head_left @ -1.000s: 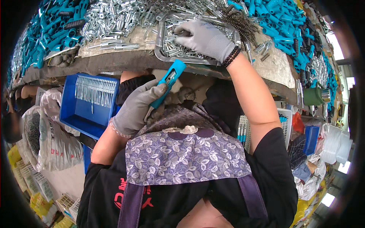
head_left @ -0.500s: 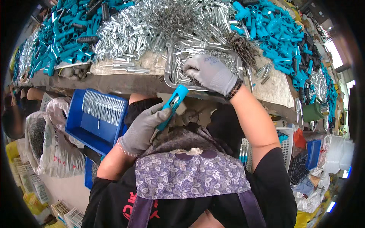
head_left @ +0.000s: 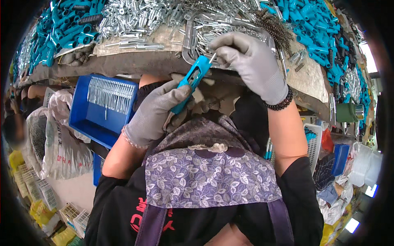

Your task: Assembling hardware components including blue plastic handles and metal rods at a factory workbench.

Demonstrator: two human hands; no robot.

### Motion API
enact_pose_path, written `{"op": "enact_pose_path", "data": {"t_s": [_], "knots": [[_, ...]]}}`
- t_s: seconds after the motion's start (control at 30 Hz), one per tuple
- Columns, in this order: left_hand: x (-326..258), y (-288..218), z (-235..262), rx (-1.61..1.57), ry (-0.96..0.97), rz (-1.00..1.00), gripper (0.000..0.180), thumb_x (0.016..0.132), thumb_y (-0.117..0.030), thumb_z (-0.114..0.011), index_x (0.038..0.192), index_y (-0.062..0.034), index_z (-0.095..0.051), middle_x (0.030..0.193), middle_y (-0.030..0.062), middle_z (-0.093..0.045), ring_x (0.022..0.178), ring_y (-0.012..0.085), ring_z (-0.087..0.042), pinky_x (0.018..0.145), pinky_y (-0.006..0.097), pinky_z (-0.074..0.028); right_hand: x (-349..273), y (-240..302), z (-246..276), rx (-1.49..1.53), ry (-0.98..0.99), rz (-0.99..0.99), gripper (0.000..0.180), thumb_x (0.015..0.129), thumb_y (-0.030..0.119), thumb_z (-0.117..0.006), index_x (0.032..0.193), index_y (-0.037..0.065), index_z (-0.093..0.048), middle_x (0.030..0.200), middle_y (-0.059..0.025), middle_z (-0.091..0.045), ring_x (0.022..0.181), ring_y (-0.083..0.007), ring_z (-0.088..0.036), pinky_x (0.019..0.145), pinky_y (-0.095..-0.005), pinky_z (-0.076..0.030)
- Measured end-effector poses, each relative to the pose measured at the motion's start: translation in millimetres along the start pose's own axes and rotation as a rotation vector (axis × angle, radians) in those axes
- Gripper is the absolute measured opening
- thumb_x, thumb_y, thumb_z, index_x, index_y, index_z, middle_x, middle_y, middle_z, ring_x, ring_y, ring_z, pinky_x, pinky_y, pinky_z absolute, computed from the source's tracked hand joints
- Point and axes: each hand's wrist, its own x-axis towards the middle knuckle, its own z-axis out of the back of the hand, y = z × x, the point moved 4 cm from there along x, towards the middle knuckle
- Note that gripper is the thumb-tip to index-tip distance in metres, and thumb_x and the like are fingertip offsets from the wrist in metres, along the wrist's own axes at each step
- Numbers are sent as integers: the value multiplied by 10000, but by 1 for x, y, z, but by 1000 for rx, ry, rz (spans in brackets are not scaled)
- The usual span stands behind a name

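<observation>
Cloth-covered work surface (head_left: 305, 76) carries teal housings (head_left: 314, 26), heaped metal parts (head_left: 131, 18) and, near its front edge, a metal tray (head_left: 187, 43) of small metal pieces (head_left: 204, 41). Left hand (head_left: 154, 110), grey-gloved: grip clamped around a slotted teal tube (head_left: 201, 64), tilted, just off the surface's front edge. Right hand (head_left: 257, 67), likewise gloved: grip closed, fingertips together on a thin metal pin (head_left: 212, 58) at the tube's upper end; pin-to-tube contact cannot be told.

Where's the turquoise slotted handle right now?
In the head view, the turquoise handle is just above centre, in the left hand, its upper end by the right hand and the metal tray.
</observation>
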Motion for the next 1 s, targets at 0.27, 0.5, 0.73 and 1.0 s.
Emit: {"op": "enact_pose_path", "data": {"t_s": [0.27, 0.5, 0.73, 1.0], "knots": [[-5, 0, -17, 55, -12, -29, 472, 998, -353, -598, 1315, -11, -521, 802, 20, -590, 496, 34, -456, 419, 179, -341, -13, 6, -30, -460, -96, 499, 162, 866, 184, -676, 899, 26, -683, 960, -152, -612, 921, -326, -601, 822, -419, -496], [-4, 1, -25, 24, -42, -23, 443, 994, -346, -603, 1290, -23, -537, 800, 2, -580, 503, 29, -456, 423, 180, -323, -18, 16, -34, -635, -80, 561, 143, 820, 178, -687, 809, 36, -675, 970, -126, -626, 951, -309, -608, 825, -417, -499], [-4, 13, -14, 28, 144, 23, 540, 991, -337, -624, 1399, -8, -493, 1198, 45, -648, 994, 74, -615, 809, 215, -488, -43, 16, -49, -791, -50, 722, 166, 727, 218, -693, 815, 81, -663, 1004, -68, -614, 1028, -290, -600, 882, -442, -485], [3, 39, -17, -57, 202, 76, 675, 943, -324, -698, 1458, 13, -423, 1319, 30, -568, 1188, 96, -526, 1000, 253, -417, -68, -12, -46, -404, 88, 659, 150, 748, 109, -747, 860, 84, -650, 1020, -94, -582, 981, -328, -590, 871, -438, -484]]}}
